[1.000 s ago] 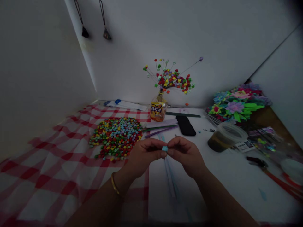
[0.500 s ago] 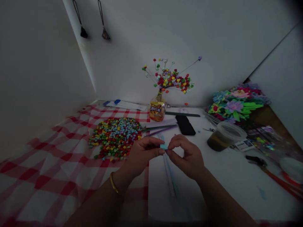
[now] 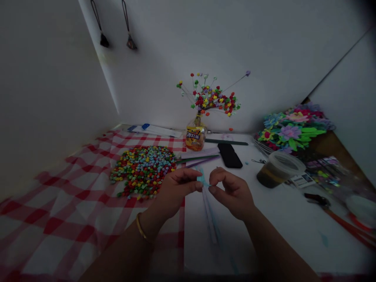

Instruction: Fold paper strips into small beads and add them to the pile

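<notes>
A light blue paper strip [image 3: 203, 179] is pinched between the thumb and fingers of my left hand [image 3: 182, 186]. My right hand [image 3: 230, 192] is closed on the strip's other side, thumb against forefinger. The bit of strip between the two hands is folded or bent; its exact shape is too small to tell. Below the hands, pale strips [image 3: 210, 219] lie lengthwise on the white surface, partly blurred. Left of my left hand spreads a heap of small folded paper stars [image 3: 147, 170] in many colours.
Behind the hands stand a bottle [image 3: 195, 137] of star-tipped stems and a black phone [image 3: 230, 155]. On the right are a plastic tub [image 3: 279, 170] of dark liquid, fuzzy flowers [image 3: 290, 129] and orange-handled pliers [image 3: 337, 219]. A red-checked cloth [image 3: 76, 203] covers the left.
My hands have moved slightly apart, and more of the light blue strip shows between them. The things on the table have stayed in place.
</notes>
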Available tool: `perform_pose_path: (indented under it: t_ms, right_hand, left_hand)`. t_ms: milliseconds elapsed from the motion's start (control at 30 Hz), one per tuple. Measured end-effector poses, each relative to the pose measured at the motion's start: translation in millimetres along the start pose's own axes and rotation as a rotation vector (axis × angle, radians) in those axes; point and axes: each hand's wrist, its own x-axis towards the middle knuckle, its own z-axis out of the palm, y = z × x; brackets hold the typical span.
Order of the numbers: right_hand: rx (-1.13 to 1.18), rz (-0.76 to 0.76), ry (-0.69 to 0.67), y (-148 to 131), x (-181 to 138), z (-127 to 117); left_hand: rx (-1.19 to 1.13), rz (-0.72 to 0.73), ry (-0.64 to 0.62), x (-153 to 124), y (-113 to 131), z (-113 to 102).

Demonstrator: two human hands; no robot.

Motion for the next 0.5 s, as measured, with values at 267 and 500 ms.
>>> perform_pose_path:
  t_ms: [267,500]
  right_hand:
    - [-0.020,-0.112,-0.022,3.1,3.4,0.1]
    - [-0.037,-0.132,-0.049,4.5,4.0,-0.3]
  left_hand:
    - [-0.014,0.016,-0.035,0.7,-2.2,-1.1]
    - [0.019,0.015,-0.014,0.2,-2.5,1.0]
